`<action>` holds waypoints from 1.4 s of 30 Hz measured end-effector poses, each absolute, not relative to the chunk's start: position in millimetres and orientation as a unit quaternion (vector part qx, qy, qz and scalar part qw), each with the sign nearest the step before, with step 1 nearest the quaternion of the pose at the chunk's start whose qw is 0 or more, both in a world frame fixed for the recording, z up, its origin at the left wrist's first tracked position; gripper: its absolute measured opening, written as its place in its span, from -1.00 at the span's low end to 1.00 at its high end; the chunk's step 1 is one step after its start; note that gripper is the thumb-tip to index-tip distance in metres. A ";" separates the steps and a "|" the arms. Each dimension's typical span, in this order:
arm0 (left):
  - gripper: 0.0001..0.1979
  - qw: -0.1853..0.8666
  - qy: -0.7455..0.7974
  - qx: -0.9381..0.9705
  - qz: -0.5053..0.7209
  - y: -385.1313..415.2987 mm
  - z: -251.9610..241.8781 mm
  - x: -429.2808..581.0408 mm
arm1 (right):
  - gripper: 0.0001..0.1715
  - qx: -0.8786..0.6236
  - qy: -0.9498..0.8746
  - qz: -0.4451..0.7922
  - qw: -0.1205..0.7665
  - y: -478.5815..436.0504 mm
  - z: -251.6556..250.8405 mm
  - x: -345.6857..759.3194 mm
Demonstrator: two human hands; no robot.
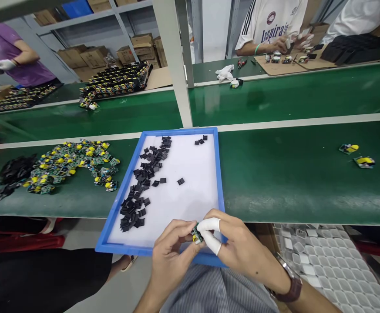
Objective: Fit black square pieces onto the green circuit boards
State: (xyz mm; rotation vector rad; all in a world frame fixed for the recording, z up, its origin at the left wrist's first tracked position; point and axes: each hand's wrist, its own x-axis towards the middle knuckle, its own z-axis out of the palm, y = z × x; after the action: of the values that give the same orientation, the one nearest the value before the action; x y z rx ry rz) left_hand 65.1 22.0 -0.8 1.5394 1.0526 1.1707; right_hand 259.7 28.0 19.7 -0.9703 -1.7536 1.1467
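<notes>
Left hand (170,256): fingers curled in a closed grip on the small circuit board (196,233), pinching it from the left side, just over the near edge of the blue tray (221,174).
Right hand (238,248): closed grip on the same board from the right; two fingers wear white finger cots (211,232). A wristwatch (290,284) sits on this wrist.
Small circuit board: held between both hands, clear of the tray floor, above the tray's near edge. Green with a yellow part; finer detail too small to tell.
Blue tray: rests tilted across the near edge of the bench (300,174), its near end overhanging toward the person. White floor inside.
Black parts (144,182): a loose band of small black pieces runs along the tray's left side from far end to near; a few lie apart toward the far right corner and the middle.
Board pile (75,163): a heap of green-and-yellow boards lies on the bench left of the tray, well apart from the hands.
Black heap (15,171): at the bench's left end, touching the board pile.
Stray boards (356,155): two lie near the bench's right end.
Co-workers: one person's hands (290,42) work at the far bench's right end; another's gloved hand (0,64) at its far left.
</notes>
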 end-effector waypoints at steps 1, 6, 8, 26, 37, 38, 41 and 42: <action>-0.55 0.450 0.428 0.626 0.472 21.9 -0.7 65.0 | -0.75 -0.382 -0.687 0.464 0.408 28.7 18.4 260.4; -0.55 0.421 0.427 0.653 0.462 19.9 -1.2 63.3 | -0.69 -0.392 -0.694 0.462 0.389 26.1 20.0 262.1; -0.55 0.408 0.423 0.660 0.468 19.8 -2.4 63.1 | -0.68 -0.412 -0.707 0.433 0.378 24.6 22.1 261.7; -0.51 0.216 0.468 0.711 0.479 16.2 9.8 74.0 | -0.64 -0.415 -0.605 0.502 0.458 22.3 5.8 252.9; -0.42 0.175 0.443 0.714 0.514 10.1 9.7 72.1 | -0.74 -0.366 -0.536 0.591 0.479 23.2 2.3 245.2; -0.42 0.175 0.442 0.713 0.516 10.3 9.8 71.8 | -0.76 -0.367 -0.546 0.581 0.480 22.7 4.1 244.8; -0.44 0.187 0.440 0.714 0.511 12.1 9.4 70.2 | -0.79 -0.379 -0.578 0.540 0.480 20.7 7.8 244.0; -0.46 0.191 0.442 0.715 0.508 12.8 9.3 69.6 | -0.78 -0.381 -0.582 0.535 0.479 20.0 7.9 243.6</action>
State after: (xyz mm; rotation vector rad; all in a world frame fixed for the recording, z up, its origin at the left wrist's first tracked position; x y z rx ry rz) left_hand 69.6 12.8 9.3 2.0071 1.2405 1.4263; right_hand 243.6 20.0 7.9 -0.9299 -1.4214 1.3055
